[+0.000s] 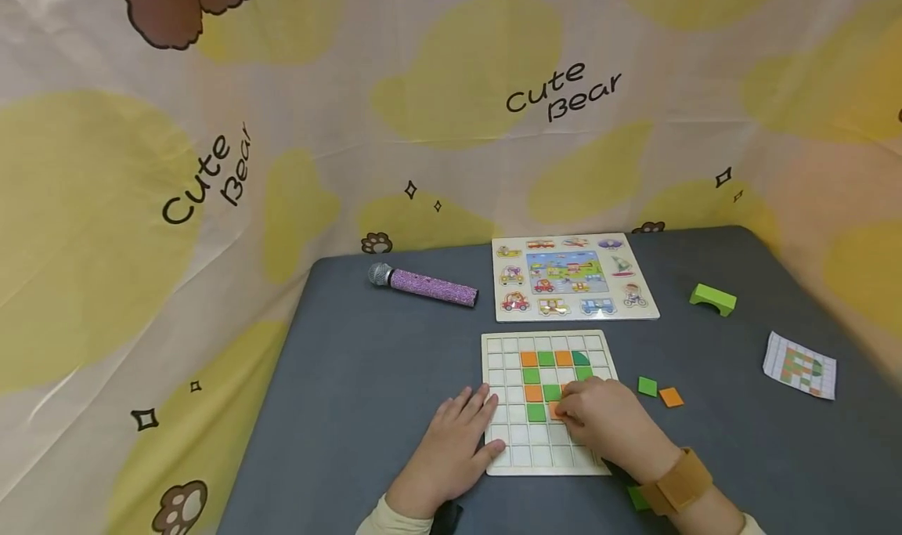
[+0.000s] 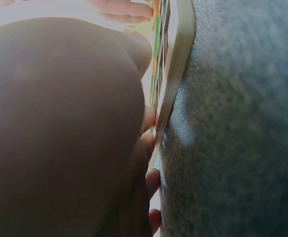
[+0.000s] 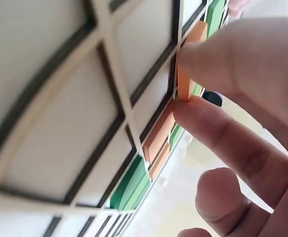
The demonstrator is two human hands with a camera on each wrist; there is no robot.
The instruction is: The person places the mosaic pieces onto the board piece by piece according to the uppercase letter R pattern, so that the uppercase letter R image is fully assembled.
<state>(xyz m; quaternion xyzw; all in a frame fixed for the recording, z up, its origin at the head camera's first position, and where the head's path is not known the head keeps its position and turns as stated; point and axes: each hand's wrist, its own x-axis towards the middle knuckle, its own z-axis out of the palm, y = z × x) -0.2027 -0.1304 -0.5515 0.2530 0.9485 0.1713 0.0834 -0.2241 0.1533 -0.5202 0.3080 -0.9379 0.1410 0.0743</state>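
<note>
A white grid board (image 1: 517, 457) with a wooden frame lies on the dark cloth, several orange and green square tiles set in its cells. Beside its left edge is my left hand (image 1: 451, 450), fingers extended, fingertips and thumb touching the frame. My right hand (image 1: 615, 421) is over the board's right half. In the right wrist view, its thumb and index finger pinch an orange square tile (image 3: 184, 85), tilted on edge at a cell. A dark green rounded tile (image 3: 126, 185) sits further along the grid. From the head, the right fingers partly hide the tiles beneath them.
Right of the board lie a loose green tile (image 1: 647, 386) and an orange tile (image 1: 671, 397). Another green tile (image 1: 637, 498) is partly under the right wrist. Behind are a picture puzzle (image 1: 567, 272) and a purple microphone (image 1: 433, 286); a green arch block (image 1: 713, 298) and pattern card (image 1: 799, 365) lie right.
</note>
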